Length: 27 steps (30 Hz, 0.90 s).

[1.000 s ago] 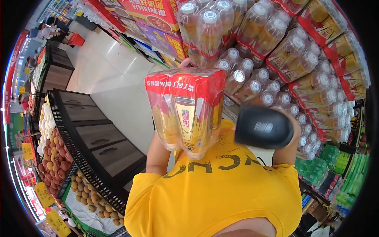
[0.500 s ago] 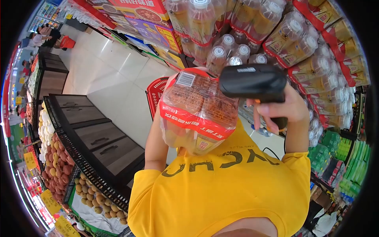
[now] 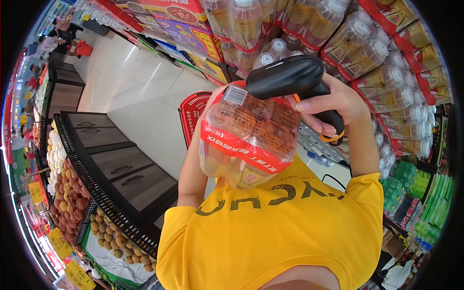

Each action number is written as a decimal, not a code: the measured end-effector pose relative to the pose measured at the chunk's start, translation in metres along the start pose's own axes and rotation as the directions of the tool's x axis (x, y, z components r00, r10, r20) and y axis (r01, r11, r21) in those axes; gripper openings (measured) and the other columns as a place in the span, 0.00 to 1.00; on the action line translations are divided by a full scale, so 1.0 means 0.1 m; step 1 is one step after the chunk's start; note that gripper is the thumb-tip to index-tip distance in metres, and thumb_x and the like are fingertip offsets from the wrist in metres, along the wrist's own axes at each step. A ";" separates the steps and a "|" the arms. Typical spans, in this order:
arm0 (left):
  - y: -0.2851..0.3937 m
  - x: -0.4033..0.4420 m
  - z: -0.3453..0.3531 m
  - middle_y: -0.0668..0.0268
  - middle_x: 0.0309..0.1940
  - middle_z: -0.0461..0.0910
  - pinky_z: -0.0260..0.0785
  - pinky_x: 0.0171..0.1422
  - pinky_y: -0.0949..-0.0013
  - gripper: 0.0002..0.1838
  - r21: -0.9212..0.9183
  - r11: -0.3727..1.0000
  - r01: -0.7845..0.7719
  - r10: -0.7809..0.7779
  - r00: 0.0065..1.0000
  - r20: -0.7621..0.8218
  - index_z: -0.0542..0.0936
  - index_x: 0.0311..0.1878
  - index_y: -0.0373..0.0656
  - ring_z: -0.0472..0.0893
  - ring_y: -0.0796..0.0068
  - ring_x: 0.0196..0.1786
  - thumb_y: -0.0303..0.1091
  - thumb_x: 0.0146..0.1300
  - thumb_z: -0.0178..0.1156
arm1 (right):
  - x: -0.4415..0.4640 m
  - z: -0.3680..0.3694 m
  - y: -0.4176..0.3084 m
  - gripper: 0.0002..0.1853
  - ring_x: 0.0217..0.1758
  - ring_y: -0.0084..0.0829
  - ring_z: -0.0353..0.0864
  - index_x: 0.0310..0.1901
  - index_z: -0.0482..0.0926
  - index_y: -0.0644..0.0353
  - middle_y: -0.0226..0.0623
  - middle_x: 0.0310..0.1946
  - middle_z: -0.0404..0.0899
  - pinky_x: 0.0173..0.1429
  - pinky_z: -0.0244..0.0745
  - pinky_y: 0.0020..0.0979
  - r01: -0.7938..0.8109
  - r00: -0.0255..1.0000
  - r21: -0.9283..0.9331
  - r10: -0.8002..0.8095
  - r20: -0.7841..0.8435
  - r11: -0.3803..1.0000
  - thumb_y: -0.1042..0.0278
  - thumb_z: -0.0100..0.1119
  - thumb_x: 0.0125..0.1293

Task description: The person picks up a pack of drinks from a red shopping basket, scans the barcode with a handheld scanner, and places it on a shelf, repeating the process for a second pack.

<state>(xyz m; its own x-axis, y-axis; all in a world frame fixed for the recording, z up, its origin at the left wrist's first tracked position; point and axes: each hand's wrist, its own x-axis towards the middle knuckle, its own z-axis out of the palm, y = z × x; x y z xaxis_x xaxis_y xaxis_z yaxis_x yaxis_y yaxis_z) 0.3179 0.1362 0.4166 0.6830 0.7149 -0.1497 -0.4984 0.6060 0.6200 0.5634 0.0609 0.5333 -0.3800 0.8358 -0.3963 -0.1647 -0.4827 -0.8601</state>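
Note:
In the head view, a shrink-wrapped multipack of bottled drinks (image 3: 249,140) with a red printed band is held up in front of my chest. My left hand (image 3: 215,93) supports it from the far left side; most of its fingers are hidden behind the pack. A white barcode label (image 3: 235,95) shows on the pack's upper left. My right hand (image 3: 333,104) is wrapped round the handle of a black barcode scanner (image 3: 285,76). The scanner's front end overlaps the pack's top edge, close beside the barcode; I cannot tell whether they touch.
A red shopping basket (image 3: 194,108) is behind the pack. Stacked drink multipacks (image 3: 357,46) rise at the right, boxed goods (image 3: 181,29) at the top. Dark produce stands (image 3: 121,164) hold potatoes (image 3: 70,203) and other produce at the left. Other people (image 3: 58,38) are far off.
My right hand has brought the scanner left and up, its front end now beside the barcode. The multipack has shifted slightly right and tilted a little.

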 end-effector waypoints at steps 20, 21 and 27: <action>-0.27 0.00 -0.19 0.55 0.49 0.79 0.75 0.56 0.62 0.27 -0.028 1.000 0.010 -0.013 0.993 -0.121 0.69 0.62 0.31 0.81 0.65 0.50 0.40 0.65 0.57 | -0.28 0.02 1.22 0.38 0.57 0.33 0.76 0.59 0.68 0.67 0.42 0.54 0.76 0.61 0.68 0.34 0.469 0.870 -0.530 -0.474 0.137 0.707 0.72 0.76 0.44; -0.30 -0.01 -0.21 0.55 0.49 0.79 0.75 0.56 0.62 0.27 -0.031 0.999 0.015 -0.019 0.991 -0.135 0.69 0.62 0.31 0.81 0.65 0.50 0.40 0.65 0.57 | -0.23 0.04 1.25 0.38 0.57 0.37 0.75 0.58 0.69 0.68 0.45 0.54 0.75 0.61 0.68 0.34 0.482 0.869 -0.492 -0.466 0.164 0.725 0.70 0.75 0.44; -0.43 -0.13 -0.34 0.55 0.49 0.79 0.75 0.56 0.62 0.28 -0.045 0.999 0.027 -0.037 0.976 -0.213 0.69 0.62 0.31 0.81 0.65 0.50 0.40 0.65 0.57 | -0.05 0.28 1.32 0.32 0.57 0.49 0.73 0.57 0.70 0.67 0.50 0.54 0.73 0.60 0.68 0.36 0.474 0.878 -0.472 -0.352 0.326 0.743 0.70 0.68 0.48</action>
<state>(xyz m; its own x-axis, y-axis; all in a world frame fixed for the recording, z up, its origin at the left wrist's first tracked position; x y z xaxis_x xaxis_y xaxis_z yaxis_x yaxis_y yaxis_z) 0.3117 0.1131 0.3657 0.5714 0.7502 -0.3328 -0.5031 0.6406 0.5802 0.5178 -0.0139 0.4307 -0.5721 0.8180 0.0596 0.1275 0.1605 -0.9788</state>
